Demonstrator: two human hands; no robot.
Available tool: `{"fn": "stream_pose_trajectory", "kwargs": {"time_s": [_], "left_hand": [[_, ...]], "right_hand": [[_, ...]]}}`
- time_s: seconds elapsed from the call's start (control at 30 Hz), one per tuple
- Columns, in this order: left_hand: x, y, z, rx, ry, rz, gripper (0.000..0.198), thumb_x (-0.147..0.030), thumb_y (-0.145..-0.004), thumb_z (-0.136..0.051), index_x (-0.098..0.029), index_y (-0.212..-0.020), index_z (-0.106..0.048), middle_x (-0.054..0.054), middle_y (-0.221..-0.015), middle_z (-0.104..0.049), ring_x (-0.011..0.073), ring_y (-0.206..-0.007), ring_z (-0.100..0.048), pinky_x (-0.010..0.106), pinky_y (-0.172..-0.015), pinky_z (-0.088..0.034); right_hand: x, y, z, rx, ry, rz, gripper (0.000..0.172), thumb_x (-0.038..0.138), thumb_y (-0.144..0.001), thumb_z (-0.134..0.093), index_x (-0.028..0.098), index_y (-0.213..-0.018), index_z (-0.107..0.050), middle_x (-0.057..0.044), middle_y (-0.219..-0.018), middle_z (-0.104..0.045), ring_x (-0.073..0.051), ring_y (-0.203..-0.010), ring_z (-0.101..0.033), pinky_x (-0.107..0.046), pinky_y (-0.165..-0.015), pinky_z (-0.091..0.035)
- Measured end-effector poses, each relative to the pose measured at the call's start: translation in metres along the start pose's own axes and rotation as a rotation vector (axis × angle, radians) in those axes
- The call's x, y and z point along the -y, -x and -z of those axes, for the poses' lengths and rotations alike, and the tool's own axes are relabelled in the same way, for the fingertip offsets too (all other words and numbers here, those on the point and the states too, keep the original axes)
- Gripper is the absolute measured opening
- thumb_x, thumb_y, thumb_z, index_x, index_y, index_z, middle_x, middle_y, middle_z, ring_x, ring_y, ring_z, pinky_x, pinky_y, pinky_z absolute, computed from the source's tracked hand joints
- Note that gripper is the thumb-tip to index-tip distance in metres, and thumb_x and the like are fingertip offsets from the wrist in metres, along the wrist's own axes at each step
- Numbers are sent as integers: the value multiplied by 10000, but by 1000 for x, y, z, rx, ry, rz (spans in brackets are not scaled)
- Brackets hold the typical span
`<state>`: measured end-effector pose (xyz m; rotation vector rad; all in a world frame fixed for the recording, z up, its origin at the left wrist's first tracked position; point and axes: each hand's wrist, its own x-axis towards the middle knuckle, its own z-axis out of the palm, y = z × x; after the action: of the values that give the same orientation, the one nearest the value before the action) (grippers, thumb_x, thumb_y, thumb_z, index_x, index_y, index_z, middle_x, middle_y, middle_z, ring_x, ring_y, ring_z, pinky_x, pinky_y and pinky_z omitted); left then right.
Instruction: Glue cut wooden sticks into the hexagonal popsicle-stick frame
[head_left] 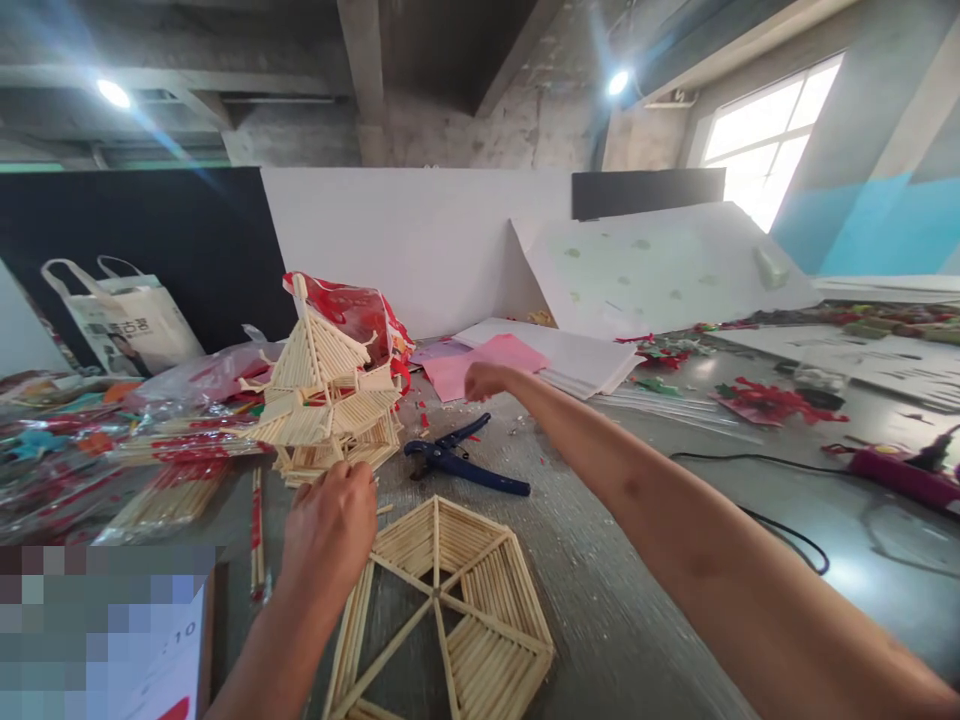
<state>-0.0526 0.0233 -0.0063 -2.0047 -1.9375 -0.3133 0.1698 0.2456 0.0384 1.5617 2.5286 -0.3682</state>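
My left hand (pixel 339 515) is curled at the foot of a small pagoda-like tower (pixel 322 385) built of thin wooden sticks. Its fingertips are hidden, so I cannot tell whether it touches the tower or holds something. In front of me lies a flat octagonal stick frame (pixel 517 600) with spokes, some of its sections filled with sticks. My right hand (pixel 486 381) reaches far forward with bent fingers, just over the edge of a pink sheet (pixel 506 355); anything in it is hidden. Between the hands and the frame rests a dark blue cutter (pixel 469 468).
Plastic-wrapped bundles of sticks (pixel 169 500) and a tote bag (pixel 139 325) are on the left. White boards (pixel 570 350) stand behind. A purple tool (pixel 900 472) with a black cable (pixel 757 457) and red scraps (pixel 772 398) lie to the right.
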Motion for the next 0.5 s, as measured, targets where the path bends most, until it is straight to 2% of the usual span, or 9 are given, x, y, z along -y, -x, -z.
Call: {"fn": "stream_pose_trajectory", "kwargs": {"time_s": [0.1, 0.23, 0.37, 0.43, 0.5], "left_hand": [[-4, 3, 6, -19, 2, -1, 244, -211, -857, -366, -208, -807, -604, 68, -838, -649, 221, -798, -608, 328, -696, -394], [-3, 5, 16, -107, 2, 9, 260, -217, -870, -355, -213, -794, -604, 58, -815, -649, 222, -774, -603, 349, -725, -384], [2, 4, 20, -224, 8, 44, 279, -210, -876, -346, -215, -765, -602, 51, -778, -646, 216, -750, -595, 356, -730, -381], [4, 5, 21, -264, 39, 36, 268, -218, -875, -359, -221, -756, -599, 47, -778, -648, 210, -724, -589, 354, -714, -387], [4, 8, 24, -317, 111, 46, 228, -231, -872, -380, -227, -795, -596, 46, -827, -655, 205, -719, -585, 351, -695, -397]], "right_hand": [[35, -17, -8, 63, 52, 187, 214, 201, -792, -591, 118, -984, -640, -48, -894, -652, -140, -786, -593, -238, -675, -463], [71, -37, -14, 100, 171, 367, 242, 138, -680, -636, 133, -918, -682, -25, -842, -676, -116, -741, -580, -191, -635, -415], [86, -46, -20, 139, 290, 430, 127, 116, -636, -624, 114, -743, -692, -22, -708, -670, -116, -654, -566, -210, -620, -404], [87, -45, -24, 126, 319, 431, 74, 109, -639, -607, 89, -661, -675, -46, -659, -657, -130, -623, -557, -232, -611, -401], [86, -41, -25, 90, 311, 426, 85, 95, -653, -585, 74, -657, -667, -62, -654, -649, -136, -612, -550, -239, -598, -392]]}}
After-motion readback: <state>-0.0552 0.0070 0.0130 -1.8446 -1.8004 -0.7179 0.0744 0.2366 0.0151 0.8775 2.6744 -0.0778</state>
